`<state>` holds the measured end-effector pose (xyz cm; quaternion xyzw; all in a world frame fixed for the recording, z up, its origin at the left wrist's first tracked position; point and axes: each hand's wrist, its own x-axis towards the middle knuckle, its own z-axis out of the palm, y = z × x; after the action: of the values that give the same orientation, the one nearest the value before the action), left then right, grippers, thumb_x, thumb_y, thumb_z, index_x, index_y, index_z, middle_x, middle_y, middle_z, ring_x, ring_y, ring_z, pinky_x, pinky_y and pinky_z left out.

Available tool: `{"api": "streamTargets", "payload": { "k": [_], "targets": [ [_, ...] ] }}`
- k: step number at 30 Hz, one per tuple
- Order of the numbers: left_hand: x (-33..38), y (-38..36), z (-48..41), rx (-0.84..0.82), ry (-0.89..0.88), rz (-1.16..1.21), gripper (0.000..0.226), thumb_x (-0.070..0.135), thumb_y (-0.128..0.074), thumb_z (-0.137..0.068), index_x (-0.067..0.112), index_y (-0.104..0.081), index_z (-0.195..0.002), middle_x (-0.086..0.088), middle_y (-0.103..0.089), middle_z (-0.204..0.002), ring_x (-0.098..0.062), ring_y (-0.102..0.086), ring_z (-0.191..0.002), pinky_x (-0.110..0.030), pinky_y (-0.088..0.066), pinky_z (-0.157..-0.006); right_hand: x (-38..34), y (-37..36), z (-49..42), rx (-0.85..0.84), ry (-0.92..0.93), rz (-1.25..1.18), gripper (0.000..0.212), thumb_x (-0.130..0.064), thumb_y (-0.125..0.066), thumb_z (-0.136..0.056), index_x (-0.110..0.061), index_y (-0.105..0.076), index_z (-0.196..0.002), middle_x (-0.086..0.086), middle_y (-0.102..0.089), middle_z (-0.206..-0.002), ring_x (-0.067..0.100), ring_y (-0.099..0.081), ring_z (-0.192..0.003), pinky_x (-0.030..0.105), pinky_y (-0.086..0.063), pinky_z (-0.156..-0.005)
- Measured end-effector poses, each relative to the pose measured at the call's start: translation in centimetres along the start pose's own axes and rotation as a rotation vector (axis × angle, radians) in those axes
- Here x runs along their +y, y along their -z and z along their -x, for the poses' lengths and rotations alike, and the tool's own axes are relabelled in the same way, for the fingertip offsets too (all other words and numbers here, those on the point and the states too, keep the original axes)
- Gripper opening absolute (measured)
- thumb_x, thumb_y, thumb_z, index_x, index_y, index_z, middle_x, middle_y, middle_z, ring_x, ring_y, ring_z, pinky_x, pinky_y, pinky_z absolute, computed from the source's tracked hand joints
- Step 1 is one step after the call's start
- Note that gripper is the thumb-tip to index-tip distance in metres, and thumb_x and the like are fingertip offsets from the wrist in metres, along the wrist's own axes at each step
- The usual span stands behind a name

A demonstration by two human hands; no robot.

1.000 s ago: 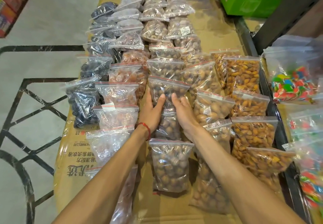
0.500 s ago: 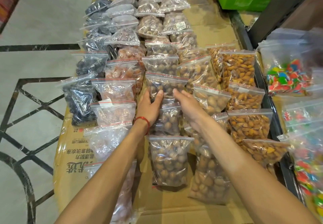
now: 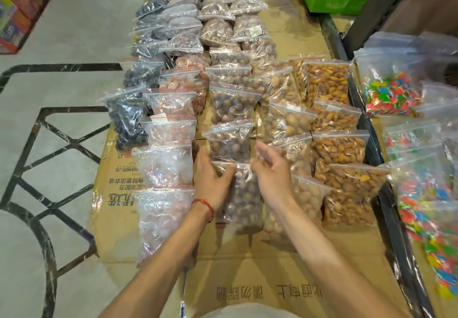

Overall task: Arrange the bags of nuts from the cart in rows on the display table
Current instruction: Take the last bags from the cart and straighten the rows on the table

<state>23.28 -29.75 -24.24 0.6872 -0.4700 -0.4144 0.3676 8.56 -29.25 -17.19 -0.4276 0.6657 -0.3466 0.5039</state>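
Now bag between both hands' fingers.

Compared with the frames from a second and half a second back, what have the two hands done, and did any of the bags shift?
Both hands came back toward the person along the middle row. The left hand now rests on the nearest bag of dark round nuts; the right hand hovers open beside it, apparently holding nothing. The bag they were touching before is let go and lies in its row. The other rows on the cardboard-covered table look unchanged.
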Motion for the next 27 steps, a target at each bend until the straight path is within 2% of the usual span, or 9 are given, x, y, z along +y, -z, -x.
{"api": "streamTargets", "payload": {
  "k": [3, 5, 9, 12, 15, 19, 23, 25, 27],
  "targets": [
    [-1.0, -0.6, 1.1, 0.057, -0.020, 0.050, 0.058, 0.058, -0.067, -0.088, 0.042, -0.043, -0.139, 0.005, -0.052, -0.148, -0.016, -0.050, -0.138, -0.045, -0.041, -0.118, 1.1, -0.4, 0.9, 0.060, 0.003, -0.042, 0.049, -0.008, -0.059, -0.106, -0.026, -0.056, -0.151, -0.013, -0.057, -0.148, -0.009, -0.060, -0.116, 0.004, -0.044, -0.088],
    [-0.7, -0.6, 1.4, 0.067, -0.008, 0.069, 0.049, 0.058, -0.059, -0.089, 0.038, -0.045, -0.131, 0.002, -0.055, -0.141, -0.016, -0.054, -0.131, -0.044, -0.043, -0.115, 1.8, -0.5, 0.9, 0.050, -0.046, -0.071, 0.050, -0.012, -0.060, -0.106, -0.028, -0.053, -0.152, -0.014, -0.057, -0.146, -0.001, -0.057, -0.124, 0.012, -0.041, -0.095],
    [-0.8, -1.0, 1.9, 0.075, 0.021, 0.081, 0.051, 0.051, -0.053, -0.096, 0.021, -0.050, -0.136, 0.002, -0.055, -0.136, -0.016, -0.053, -0.129, -0.036, -0.041, -0.114, 3.4, -1.3, 1.6, -0.061, -0.165, 0.032, 0.039, -0.039, -0.063, -0.103, -0.037, -0.042, -0.136, -0.015, -0.056, -0.118, 0.008, -0.055, -0.114, 0.029, -0.046, -0.104],
    [-1.1, -1.4, 2.0, 0.044, 0.136, 0.097, 0.051, 0.062, -0.046, -0.100, 0.019, -0.053, -0.127, -0.002, -0.064, -0.127, -0.021, -0.060, -0.120, -0.045, -0.045, -0.111, 3.3, -1.4, 1.8, -0.147, -0.201, 0.047, 0.080, -0.055, -0.056, -0.104, -0.024, -0.018, -0.168, -0.008, -0.038, -0.163, 0.016, -0.034, -0.153, 0.034, -0.026, -0.123],
    [-0.6, -1.7, 1.9, -0.002, 0.187, 0.059, 0.060, 0.076, -0.033, -0.091, 0.023, -0.050, -0.112, 0.001, -0.062, -0.120, -0.025, -0.059, -0.119, -0.051, -0.043, -0.110, 3.1, -1.5, 1.2, -0.208, -0.223, -0.003, 0.093, -0.061, -0.048, -0.105, -0.019, 0.005, -0.170, -0.004, -0.007, -0.178, 0.018, -0.012, -0.163, 0.037, -0.017, -0.127],
    [-1.1, -1.8, 1.1, -0.022, 0.162, 0.121, 0.087, 0.085, -0.031, -0.088, 0.036, -0.022, -0.160, -0.005, -0.047, -0.158, -0.029, -0.043, -0.147, -0.051, -0.030, -0.124, 3.0, -1.8, 0.5, -0.165, -0.172, -0.019, 0.088, -0.059, -0.056, -0.102, -0.023, -0.013, -0.169, -0.006, -0.026, -0.171, 0.019, -0.024, -0.160, 0.037, -0.025, -0.121],
    [-0.4, -1.3, 0.4, 0.058, 0.113, 0.215, 0.066, 0.068, -0.043, -0.096, 0.037, -0.038, -0.154, -0.003, -0.055, -0.151, -0.024, -0.050, -0.140, -0.052, -0.039, -0.119, 2.8, -1.9, -0.5, -0.192, -0.107, -0.117, 0.077, -0.048, -0.065, -0.101, -0.037, -0.026, -0.166, -0.006, -0.040, -0.164, 0.008, -0.040, -0.144, 0.027, -0.031, -0.110],
    [-0.1, -1.2, 0.2, 0.123, 0.073, 0.241, 0.039, 0.056, -0.049, -0.101, 0.058, -0.047, -0.140, 0.002, -0.060, -0.141, -0.022, -0.054, -0.136, -0.050, -0.042, -0.117, 2.8, -2.1, -0.8, -0.178, -0.100, -0.127, 0.078, -0.046, -0.066, -0.100, -0.041, -0.025, -0.166, -0.006, -0.041, -0.163, 0.010, -0.038, -0.147, 0.029, -0.030, -0.112],
    [-0.5, -1.3, 0.0, 0.096, 0.052, 0.271, 0.036, 0.053, -0.053, -0.101, 0.066, -0.047, -0.134, 0.011, -0.059, -0.142, -0.015, -0.052, -0.137, -0.048, -0.040, -0.118, 3.1, -2.3, -1.2, -0.153, -0.125, -0.190, 0.079, -0.046, -0.067, -0.099, -0.043, -0.024, -0.166, -0.006, -0.041, -0.163, 0.010, -0.038, -0.144, 0.032, -0.030, -0.115]
  ]
}}
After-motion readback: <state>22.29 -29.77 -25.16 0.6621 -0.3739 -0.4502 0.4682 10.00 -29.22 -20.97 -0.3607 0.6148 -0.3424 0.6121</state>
